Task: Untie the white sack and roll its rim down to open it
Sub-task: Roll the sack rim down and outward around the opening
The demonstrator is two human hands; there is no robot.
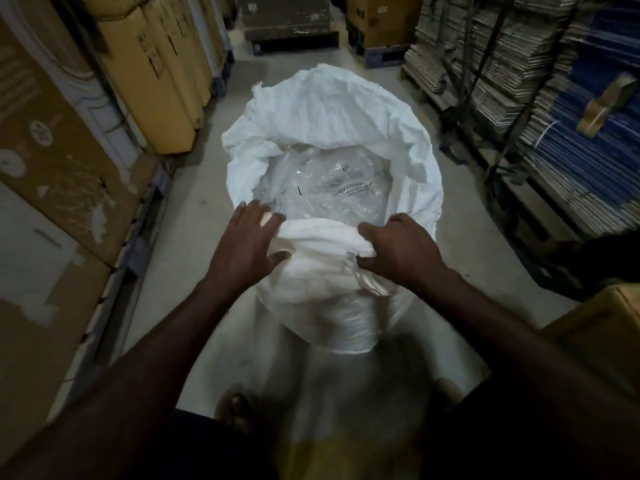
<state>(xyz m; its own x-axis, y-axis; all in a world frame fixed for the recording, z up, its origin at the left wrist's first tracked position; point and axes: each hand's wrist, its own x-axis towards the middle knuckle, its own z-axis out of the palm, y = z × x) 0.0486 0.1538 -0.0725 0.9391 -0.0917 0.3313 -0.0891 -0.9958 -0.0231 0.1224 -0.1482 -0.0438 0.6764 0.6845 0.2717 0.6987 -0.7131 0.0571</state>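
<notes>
Left hand (246, 237) and right hand (401, 249) each grip sack (332, 112) near rim, fingers curled over fold, sack on floor (194, 188), mouth open, apparently clear bags (329, 188) inside

Matt woven white sack (332, 112), glossy clear plastic bag (329, 188) inside, cardboard boxes (152, 64)

Both forearms are bare to the elbow, with no sleeves, watch or rings showing. The left hand (244, 242) and right hand (403, 251) wear no gloves. Dark clothing (214, 452) shows low down.
</notes>
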